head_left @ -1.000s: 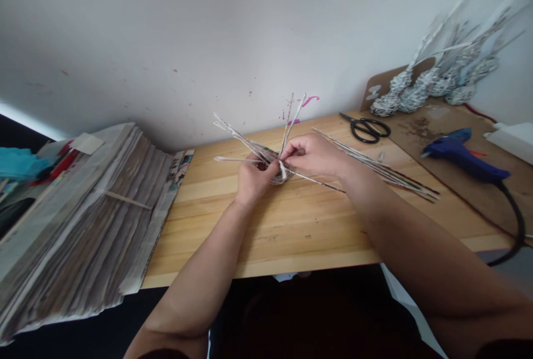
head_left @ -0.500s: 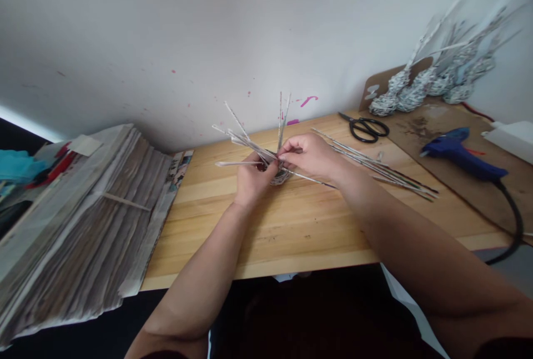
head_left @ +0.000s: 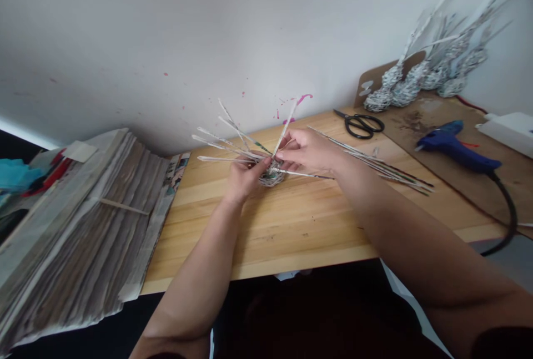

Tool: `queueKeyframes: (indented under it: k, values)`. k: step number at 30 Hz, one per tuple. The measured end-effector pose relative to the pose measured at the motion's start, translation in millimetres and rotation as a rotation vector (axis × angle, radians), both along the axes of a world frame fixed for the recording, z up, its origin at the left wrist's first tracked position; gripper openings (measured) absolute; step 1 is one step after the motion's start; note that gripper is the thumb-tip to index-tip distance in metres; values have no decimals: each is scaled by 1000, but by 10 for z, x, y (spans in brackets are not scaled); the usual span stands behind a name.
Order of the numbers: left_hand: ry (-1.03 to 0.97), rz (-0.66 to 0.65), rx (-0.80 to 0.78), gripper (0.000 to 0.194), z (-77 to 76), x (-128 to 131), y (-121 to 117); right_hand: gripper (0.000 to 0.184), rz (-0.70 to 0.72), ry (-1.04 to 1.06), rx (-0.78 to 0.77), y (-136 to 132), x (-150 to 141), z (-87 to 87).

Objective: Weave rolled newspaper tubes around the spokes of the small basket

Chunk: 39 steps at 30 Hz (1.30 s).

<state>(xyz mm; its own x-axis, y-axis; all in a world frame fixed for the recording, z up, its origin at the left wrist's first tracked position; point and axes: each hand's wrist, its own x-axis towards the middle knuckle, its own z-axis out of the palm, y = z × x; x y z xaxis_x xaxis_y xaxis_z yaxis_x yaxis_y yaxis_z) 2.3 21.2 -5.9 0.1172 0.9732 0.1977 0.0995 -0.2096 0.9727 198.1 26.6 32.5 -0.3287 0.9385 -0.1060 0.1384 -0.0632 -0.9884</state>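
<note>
Between my hands is a small woven base of rolled paper strips (head_left: 271, 178), with several paper sticks fanning up and out from it. My left hand (head_left: 245, 177) is closed round its left side, thumb pressed on top near the sticks. On the other side my right hand (head_left: 300, 151) pinches a paper stick (head_left: 287, 123) that stands up toward the wall. One stick points right, under my right wrist. The fingertips of both hands nearly meet, and partly hide the weave.
Loose paper sticks (head_left: 383, 167) lie right of my hands. Behind them are black scissors (head_left: 360, 125). A blue glue gun (head_left: 458, 145) rests on cardboard, with woven paper shapes (head_left: 406, 87) by the wall. A tied newspaper stack (head_left: 100, 231) stands left.
The upright sticks have shifted: one now leans right in my right hand, and those on the left are spread wider. The view has moved slightly.
</note>
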Motion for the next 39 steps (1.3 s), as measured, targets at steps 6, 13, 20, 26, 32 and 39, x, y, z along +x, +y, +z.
queueKeyframes:
  k: [6, 13, 20, 26, 32, 39]
  values:
    - [14, -140, -42, 39, 26, -107, 36, 18, 183, -50, 87, 51, 74, -14]
    - [120, -137, -28, 39, 71, -168, 64, 16, 317, -47, 185, 48, 113, -35]
    - [161, -189, -19, 35, 98, -204, 60, 9, 258, -96, 225, 22, 52, -38]
    - [98, -194, -43, 36, 50, -215, 79, 11, 235, -237, 422, -6, 43, -19]
    - [168, -280, 17, 31, 78, -240, 77, 9, 179, -146, 221, 31, 1, -82]
    - [259, -321, 87, 22, 118, -275, 76, 8, 158, -98, 211, 29, -34, -76]
